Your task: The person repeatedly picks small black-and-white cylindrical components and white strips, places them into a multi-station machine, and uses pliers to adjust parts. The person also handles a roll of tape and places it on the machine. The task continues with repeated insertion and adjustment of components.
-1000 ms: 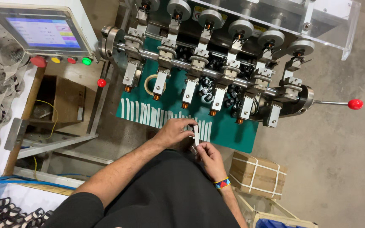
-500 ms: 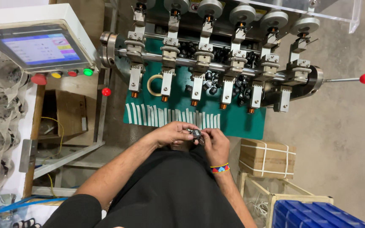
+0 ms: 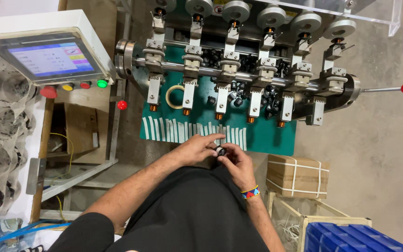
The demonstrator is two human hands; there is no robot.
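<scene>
At near edge of green worktop (image 3: 276, 140), below row of white strips (image 3: 192, 131), my left hand (image 3: 194, 149) and right hand (image 3: 236, 163) pinch small dark part (image 3: 220, 151) together between fingertips.

One head-worn camera looks steeply down from above the person, facing forward over their lap toward a green-topped metal winding machine (image 3: 262, 137), near enough that both forearms fill the lower frame.

My fingers hide most of the small dark part (image 3: 220, 150); I can't make out its shape. The blue crate (image 3: 350, 237) is cut off at the bottom edge.
</scene>
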